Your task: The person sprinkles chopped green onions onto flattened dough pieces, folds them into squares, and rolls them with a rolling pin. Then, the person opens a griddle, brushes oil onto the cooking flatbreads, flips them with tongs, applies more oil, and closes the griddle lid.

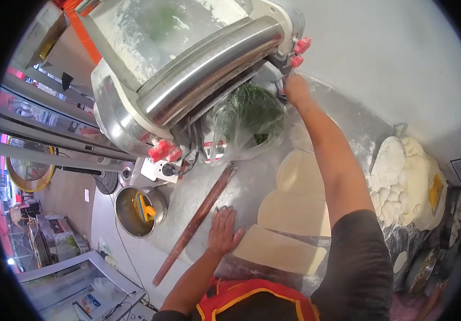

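My left hand (223, 233) lies flat on the floury metal tabletop (187, 193), its fingers apart, just right of a long wooden rolling pin (195, 224). Flat pieces of dough (293, 213) lie to the right of that hand. My right arm stretches forward to the right end of the dough roller machine (214, 67). There my right hand (295, 90) is at the machine's side, below the red knobs (299, 52). Its fingertips are hidden, so what it touches cannot be made out. A clear plastic bag of greens (249, 117) sits beside it, under the roller.
A steel pot (140, 211) with a yellow-handled tool stands at the left. A large heap of dough (410, 184) lies at the right. A power socket (162, 170) with cables sits below the machine. A fan (29, 165) stands at far left.
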A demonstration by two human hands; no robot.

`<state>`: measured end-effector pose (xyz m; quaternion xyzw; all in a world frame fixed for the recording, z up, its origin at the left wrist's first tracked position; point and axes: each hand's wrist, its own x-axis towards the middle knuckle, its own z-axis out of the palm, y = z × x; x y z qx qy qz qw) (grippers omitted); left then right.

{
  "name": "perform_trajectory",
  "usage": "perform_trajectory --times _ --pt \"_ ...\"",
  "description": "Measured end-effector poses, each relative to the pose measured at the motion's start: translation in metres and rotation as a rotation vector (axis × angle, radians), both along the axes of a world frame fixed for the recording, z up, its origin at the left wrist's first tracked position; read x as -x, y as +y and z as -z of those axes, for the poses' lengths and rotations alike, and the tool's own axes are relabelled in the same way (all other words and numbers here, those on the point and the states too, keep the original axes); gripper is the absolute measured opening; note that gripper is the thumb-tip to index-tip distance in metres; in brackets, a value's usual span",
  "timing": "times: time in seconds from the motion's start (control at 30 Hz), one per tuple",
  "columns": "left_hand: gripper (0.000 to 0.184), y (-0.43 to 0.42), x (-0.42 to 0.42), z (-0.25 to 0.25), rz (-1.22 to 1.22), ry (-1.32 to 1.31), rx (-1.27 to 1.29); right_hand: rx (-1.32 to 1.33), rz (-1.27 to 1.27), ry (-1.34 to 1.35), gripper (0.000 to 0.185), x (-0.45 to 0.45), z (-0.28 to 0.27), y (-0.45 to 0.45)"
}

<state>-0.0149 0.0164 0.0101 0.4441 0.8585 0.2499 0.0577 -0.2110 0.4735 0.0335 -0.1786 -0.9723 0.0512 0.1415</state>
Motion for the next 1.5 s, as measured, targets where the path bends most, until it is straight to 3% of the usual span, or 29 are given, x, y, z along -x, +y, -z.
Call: perform_trajectory --times 0.23,0.33,0.43,0.53,0.63,0.7,0.87,0.97,1.1,1.2,1.37,1.5 --pt "0.060 0.000 0.001 0.002 0.001 -0.022 0.037 0.189 -0.025 -0.015 0.016 -0.014 -0.029 -0.017" --pt "0.062 0.000 0.001 0.002 0.015 -0.024 0.022 0.249 0.140 0.119 0.019 -0.011 -0.033 -0.020" --pt "0.064 0.000 0.001 0.008 0.011 -0.018 0.010 0.838 0.225 0.370 0.018 -0.037 -0.063 -0.030" --pt "0.063 0.001 -0.002 0.008 -0.013 -0.033 0.090 1.699 0.247 0.714 0.009 -0.102 -0.077 -0.053" --pt "0.061 -0.001 -0.007 0.012 -0.002 -0.005 0.082 1.748 0.174 0.678 0.007 -0.234 -0.091 -0.078" --pt "0.060 0.000 -0.004 0.010 0.009 -0.014 0.073 1.651 0.471 0.764 0.010 -0.324 -0.097 -0.091" --pt "0.057 -0.003 -0.004 0.020 0.022 -0.002 0.029 1.020 0.895 0.792 0.011 -0.501 -0.072 -0.103" --pt "0.054 -0.005 -0.006 0.030 -0.025 -0.060 0.054 0.936 0.826 0.705 0.012 -0.527 -0.059 -0.110" --pt "0.050 -0.008 -0.004 0.038 0.002 0.057 0.078 0.877 0.904 0.776 0.011 -0.549 -0.064 -0.124" --pt "0.049 -0.011 -0.003 0.039 0.034 0.118 0.078 0.917 0.936 0.604 0.010 -0.583 -0.071 -0.156" --pt "0.049 0.011 -0.021 -0.047 0.083 0.070 0.196 0.839 1.047 0.721 0.010 -0.619 -0.053 -0.202" --pt "0.048 0.013 -0.023 -0.054 0.074 0.037 0.209 0.897 1.045 0.738 0.010 -0.606 -0.049 -0.212"
